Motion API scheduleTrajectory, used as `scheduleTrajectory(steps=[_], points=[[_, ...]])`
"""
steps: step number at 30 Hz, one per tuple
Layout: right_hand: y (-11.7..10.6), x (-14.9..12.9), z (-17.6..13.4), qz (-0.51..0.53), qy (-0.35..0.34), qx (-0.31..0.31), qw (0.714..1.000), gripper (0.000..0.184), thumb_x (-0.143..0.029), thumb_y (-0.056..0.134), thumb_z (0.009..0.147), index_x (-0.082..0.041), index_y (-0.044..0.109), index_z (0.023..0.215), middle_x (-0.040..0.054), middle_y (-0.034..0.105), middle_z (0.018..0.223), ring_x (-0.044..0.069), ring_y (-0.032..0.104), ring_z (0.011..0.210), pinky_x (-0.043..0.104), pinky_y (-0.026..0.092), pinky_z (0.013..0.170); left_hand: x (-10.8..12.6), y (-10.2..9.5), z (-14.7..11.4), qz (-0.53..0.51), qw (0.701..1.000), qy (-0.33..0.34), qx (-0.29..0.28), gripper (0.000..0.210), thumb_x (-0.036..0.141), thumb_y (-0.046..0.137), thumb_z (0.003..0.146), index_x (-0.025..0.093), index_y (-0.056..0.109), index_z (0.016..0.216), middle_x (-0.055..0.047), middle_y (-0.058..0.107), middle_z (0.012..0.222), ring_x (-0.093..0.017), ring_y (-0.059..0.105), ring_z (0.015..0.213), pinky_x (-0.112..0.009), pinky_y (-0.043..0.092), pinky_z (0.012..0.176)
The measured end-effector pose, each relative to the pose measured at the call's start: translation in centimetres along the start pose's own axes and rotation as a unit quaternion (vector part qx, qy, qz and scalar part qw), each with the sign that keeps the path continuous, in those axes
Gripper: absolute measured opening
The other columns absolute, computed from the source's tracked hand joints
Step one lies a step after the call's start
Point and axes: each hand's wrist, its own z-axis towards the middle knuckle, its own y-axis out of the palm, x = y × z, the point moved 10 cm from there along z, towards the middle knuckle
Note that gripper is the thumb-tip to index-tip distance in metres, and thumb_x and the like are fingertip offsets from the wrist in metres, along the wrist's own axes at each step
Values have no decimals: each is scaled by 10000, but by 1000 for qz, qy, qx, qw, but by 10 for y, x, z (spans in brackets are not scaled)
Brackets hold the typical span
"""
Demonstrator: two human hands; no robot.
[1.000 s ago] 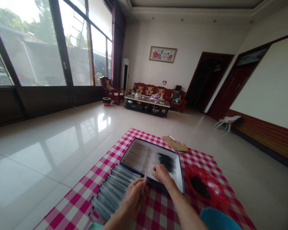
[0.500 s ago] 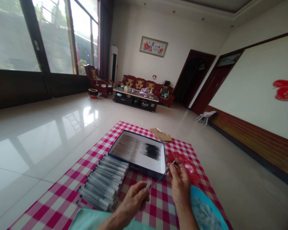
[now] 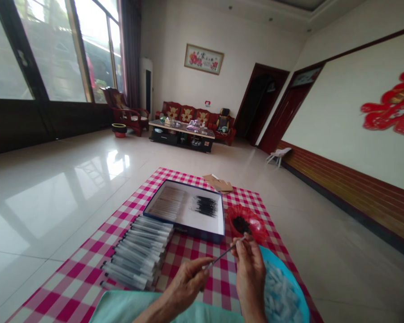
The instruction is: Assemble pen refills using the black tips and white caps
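My left hand (image 3: 185, 282) is closed around a clear pen barrel (image 3: 207, 266), of which only the end shows past the fingers. In my right hand (image 3: 249, 269), thumb and fingers pinch the far end of a thin dark pen refill (image 3: 226, 253). The refill slants down to the left, its near tip at the barrel's open end; how far inside it sits I cannot tell. Left of my hands lies a stack of translucent pens (image 3: 138, 253) with dark ends. Beyond them, a shallow dark-blue box (image 3: 183, 229) holds clear slender refills and several black-ended ones.
A red bowl (image 3: 259, 222) with small black parts stands beyond my right hand. Beside my right wrist is a blue basin (image 3: 301, 294) of whitish caps. A pale green cloth (image 3: 121, 307) lies in front of me on the checked tablecloth (image 3: 97, 264); cardboard (image 3: 218, 184) rests at the far edge.
The refill's tip has come to the mouth of the barrel; before, the two were apart. My right hand has moved slightly down. The whole view has shifted a little.
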Motion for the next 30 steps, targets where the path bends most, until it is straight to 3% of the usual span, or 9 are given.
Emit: scheduleTrajectory(steps=[6, 10, 16, 21, 23, 26, 28, 30], points=[[5, 20, -24, -77, 20, -19, 997, 367, -480, 709, 692, -178, 646, 892, 51, 710, 854, 213, 662, 813, 301, 534, 714, -15, 8, 12, -34, 999, -18, -5, 587, 594, 628, 752, 130, 682, 1107, 59, 408, 478, -59, 289, 426, -197, 226, 426], [7, 14, -28, -180, -61, -35, 981, 301, -468, 658, 738, -187, 695, 840, 65, 711, 846, 222, 660, 803, 315, 532, 729, -24, 21, 24, -86, 995, -48, -18, 658, 614, 637, 725, 109, 652, 1147, 86, 374, 408, -47, 241, 351, -196, 168, 375], [4, -3, -24, -301, -164, -80, 936, 233, -356, 546, 853, -212, 721, 905, 85, 705, 968, 226, 657, 902, 327, 527, 823, -33, 38, 41, -151, 986, -45, -49, 505, 497, 636, 796, 134, 644, 1148, 69, 445, 478, -42, 309, 367, -191, 180, 372], [17, -10, -18, -419, -209, -214, 857, 279, -262, 511, 864, -229, 700, 1066, 93, 673, 1126, 234, 633, 1024, 340, 513, 893, -58, 46, 50, -245, 963, -97, -50, 510, 460, 709, 741, 138, 644, 1132, 59, 495, 536, -36, 344, 376, -179, 220, 369], [20, -16, -2, -449, -221, -261, 825, 302, -242, 494, 864, -223, 682, 1099, 94, 677, 1120, 229, 637, 1017, 341, 519, 883, -66, 46, 51, -266, 956, -118, -43, 574, 467, 734, 710, 143, 619, 1170, 54, 523, 549, -39, 357, 373, -176, 233, 368], [9, -26, 54, -516, -206, -253, 792, 302, -229, 460, 880, -206, 672, 1095, 92, 684, 1098, 218, 639, 1004, 348, 511, 883, -69, 45, 50, -280, 950, -132, -43, 616, 474, 739, 699, 143, 597, 1199, 52, 540, 542, -38, 354, 354, -177, 223, 358], [0, -18, 96, -600, -169, -266, 735, 307, -181, 460, 862, -208, 683, 1070, 80, 681, 1122, 215, 624, 1037, 349, 480, 921, -68, 44, 50, -285, 948, -135, -43, 609, 468, 744, 696, 138, 603, 1188, 51, 540, 538, -36, 351, 351, -176, 218, 356], [-7, -6, 132, -634, -133, -288, 705, 279, -111, 517, 798, -193, 722, 969, 72, 712, 1045, 214, 645, 988, 321, 480, 899, -69, 43, 50, -290, 946, -142, -39, 611, 465, 751, 687, 133, 606, 1179, 50, 537, 533, -36, 349, 352, -175, 213, 354]])
